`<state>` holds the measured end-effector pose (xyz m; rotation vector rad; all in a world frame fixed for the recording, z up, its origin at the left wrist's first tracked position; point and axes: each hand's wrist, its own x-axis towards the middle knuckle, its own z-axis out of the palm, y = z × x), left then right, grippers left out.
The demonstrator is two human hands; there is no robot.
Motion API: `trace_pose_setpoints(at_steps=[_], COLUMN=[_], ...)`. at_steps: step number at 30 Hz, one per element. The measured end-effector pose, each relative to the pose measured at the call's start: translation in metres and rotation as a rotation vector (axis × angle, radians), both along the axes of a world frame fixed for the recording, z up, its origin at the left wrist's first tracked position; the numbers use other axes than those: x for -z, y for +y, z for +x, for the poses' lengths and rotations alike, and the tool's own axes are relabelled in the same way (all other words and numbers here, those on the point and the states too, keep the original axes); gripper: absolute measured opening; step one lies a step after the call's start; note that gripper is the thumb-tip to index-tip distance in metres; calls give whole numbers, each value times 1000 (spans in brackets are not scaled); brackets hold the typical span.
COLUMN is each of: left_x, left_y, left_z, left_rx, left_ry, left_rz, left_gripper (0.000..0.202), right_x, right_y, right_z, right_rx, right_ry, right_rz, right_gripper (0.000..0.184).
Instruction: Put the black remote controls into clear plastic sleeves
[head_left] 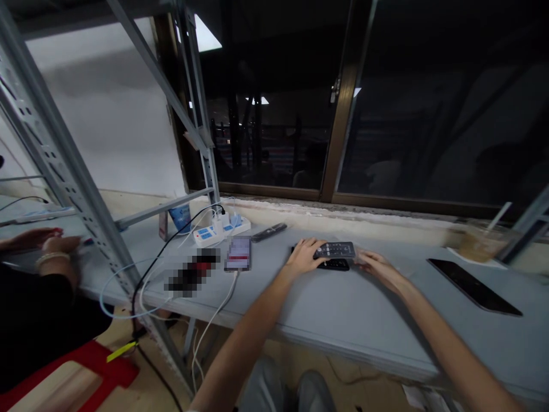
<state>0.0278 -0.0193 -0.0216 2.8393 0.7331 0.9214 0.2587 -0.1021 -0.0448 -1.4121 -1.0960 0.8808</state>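
A dark remote control (pixel 334 250) with light buttons is held just above the table, tilted toward me. My left hand (pixel 305 255) is closed on its left end, fingers over the top. At the other end, my right hand (pixel 380 269) pinches what looks like a clear plastic sleeve (pixel 363 253) around the remote; blur hides its exact edges. Beneath lies another black remote (pixel 337 264), partly covered by the first one and my left hand. A third remote (pixel 269 232) rests farther back on the left, near the window sill.
On the grey table (pixel 326 315) are a phone (pixel 238 254) on a white cable, a power strip (pixel 206 233), a blue cup (pixel 180 218), a dark tablet-like slab (pixel 474 286) and a drink cup (pixel 478 241). A metal shelf post (pixel 72 154) stands left, beside another person's arm (pixel 58 260).
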Motion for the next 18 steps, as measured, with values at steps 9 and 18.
trace_pose_setpoints(at_steps=[9, 18], left_x=[-3, -6], left_y=[-3, -4], left_z=[0, -1], left_rx=[0, -36], left_ry=[26, 78], left_rz=[52, 102], left_gripper=[43, 42], right_x=[-1, -8], right_y=[-1, -8], right_z=[0, -2], right_rx=[20, -89], right_ry=[34, 94], right_rz=[37, -25], right_gripper=[27, 31])
